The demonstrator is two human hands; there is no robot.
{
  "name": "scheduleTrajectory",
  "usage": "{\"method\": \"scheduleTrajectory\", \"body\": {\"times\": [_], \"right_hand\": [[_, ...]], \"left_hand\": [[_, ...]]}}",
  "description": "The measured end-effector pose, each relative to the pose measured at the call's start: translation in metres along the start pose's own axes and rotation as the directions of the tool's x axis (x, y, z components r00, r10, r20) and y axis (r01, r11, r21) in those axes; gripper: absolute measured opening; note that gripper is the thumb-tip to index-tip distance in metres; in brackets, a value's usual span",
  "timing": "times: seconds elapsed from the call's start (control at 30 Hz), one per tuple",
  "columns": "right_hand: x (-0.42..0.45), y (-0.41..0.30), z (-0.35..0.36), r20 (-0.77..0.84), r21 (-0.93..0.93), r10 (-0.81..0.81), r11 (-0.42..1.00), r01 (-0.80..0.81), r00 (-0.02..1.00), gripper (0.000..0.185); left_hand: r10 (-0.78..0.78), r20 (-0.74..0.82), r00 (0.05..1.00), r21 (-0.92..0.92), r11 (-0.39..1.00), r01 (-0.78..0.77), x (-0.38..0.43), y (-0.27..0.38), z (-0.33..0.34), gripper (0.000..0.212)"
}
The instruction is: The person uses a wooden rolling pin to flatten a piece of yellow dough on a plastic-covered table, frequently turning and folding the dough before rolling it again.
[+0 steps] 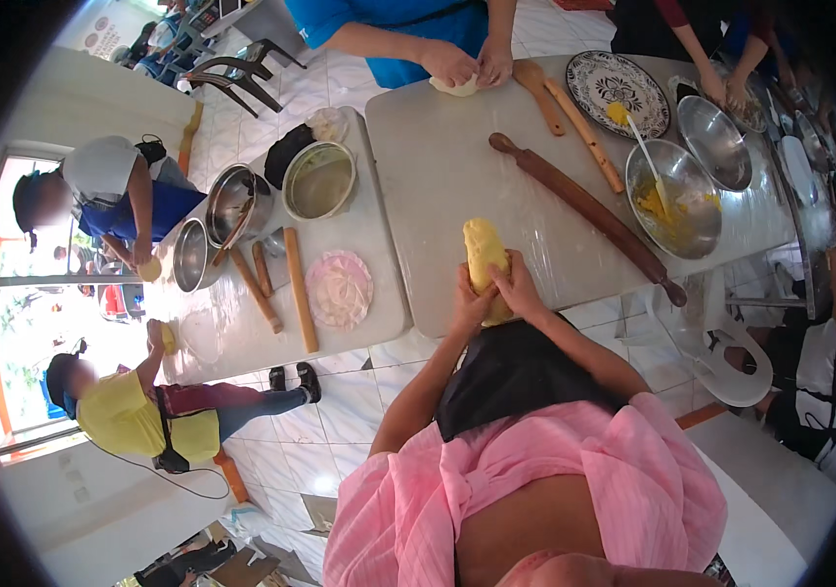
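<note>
A long, thick piece of yellow dough lies lengthwise at the near edge of the plastic-covered table, pointing away from me. My left hand wraps its left side, low down. From the right, my right hand grips the same dough, its fingers close to those of the left. The dough's near end shows between my wrists, in front of my black apron. Its surface looks slightly lumpy at the far end. Part of the middle is hidden under my fingers.
Right of the dough lies a long dark rolling pin. Beyond it are a steel bowl with yellow filling and a spatula, and a patterned plate. Across the table, a person's hands work pale dough. A second table adjoins at left.
</note>
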State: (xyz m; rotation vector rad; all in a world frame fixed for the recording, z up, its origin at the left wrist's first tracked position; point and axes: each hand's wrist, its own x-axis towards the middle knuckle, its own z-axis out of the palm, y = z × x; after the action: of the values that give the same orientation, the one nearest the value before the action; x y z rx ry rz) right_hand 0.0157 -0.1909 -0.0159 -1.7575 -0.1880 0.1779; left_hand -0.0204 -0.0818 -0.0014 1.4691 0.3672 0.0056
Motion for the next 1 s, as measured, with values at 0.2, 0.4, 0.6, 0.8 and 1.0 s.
{"method": "scheduleTrajectory", "body": {"times": [0.2,0.4,0.6,0.8,1.0], "right_hand": [[0.005,-0.029,-0.010,-0.155,-0.018,0.044,0.999,-0.047,0.987,0.032],[0.008,-0.047,-0.020,-0.115,-0.049,-0.034,0.998,0.028,0.993,0.023],[-0.004,0.013,-0.014,-0.030,-0.440,-0.162,0.888,0.133,0.986,0.025],[0.034,0.015,-0.089,-0.097,-0.768,-0.416,0.609,0.198,0.904,0.042],[0.051,0.046,-0.158,-0.133,-0.949,-0.257,0.311,-0.048,0.957,0.062]], "left_hand": [[0.108,-0.092,0.990,0.302,0.950,-0.076,-0.009,0.024,0.023,0.046],[0.376,-0.113,0.920,0.305,0.894,-0.328,-0.012,0.015,0.024,0.048],[-0.124,-0.021,0.992,0.384,0.915,0.123,0.004,-0.010,-0.009,0.043],[-0.019,0.001,1.000,0.593,0.805,0.015,0.018,-0.004,-0.001,0.032],[0.087,0.050,0.995,0.817,0.570,-0.091,0.044,-0.016,-0.018,0.035]]}}
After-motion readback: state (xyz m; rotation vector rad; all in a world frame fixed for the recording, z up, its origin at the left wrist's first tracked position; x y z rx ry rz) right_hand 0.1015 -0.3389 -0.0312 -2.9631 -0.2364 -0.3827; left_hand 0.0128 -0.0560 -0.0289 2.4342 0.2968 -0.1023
